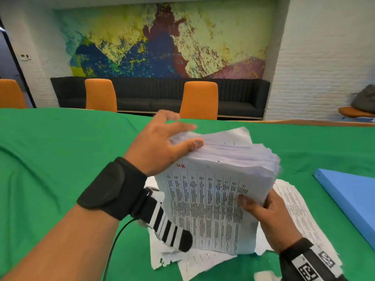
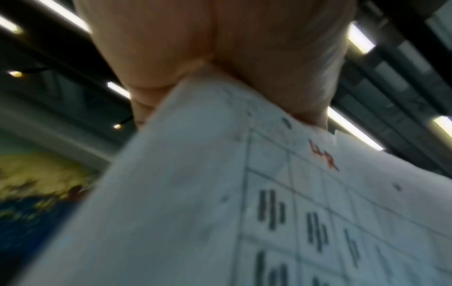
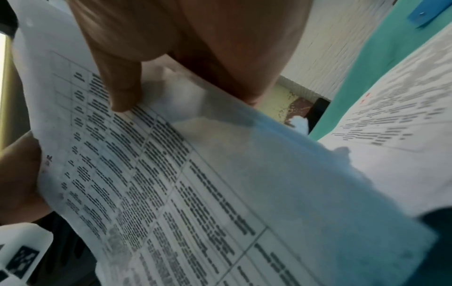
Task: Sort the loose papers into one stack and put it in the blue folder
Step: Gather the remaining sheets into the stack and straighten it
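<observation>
A thick stack of printed papers [image 1: 207, 199] stands tilted on its edge over the green table. My left hand [image 1: 182, 134] lies flat on the stack's upper left corner, fingers spread and straight, thumb [image 1: 194, 144] against the near face. My right hand [image 1: 255, 203] grips the stack's right edge, thumb on the printed front sheet. Loose sheets [image 1: 294, 209] lie under and around the stack. The blue folder [image 1: 349, 199] lies shut at the right. In the left wrist view my palm [image 2: 195, 48] touches the stack's corner [image 2: 220, 193]. The right wrist view shows my thumb [image 3: 122, 92] on the stack [image 3: 195, 174].
A green cloth [image 1: 50, 159] covers the table. More loose sheets [image 1: 192, 260] lie near the front edge. Orange chairs [image 1: 199, 100] stand along the far side before a dark sofa [image 1: 152, 94]. A grey bag [image 1: 363, 98] sits on a chair at far right.
</observation>
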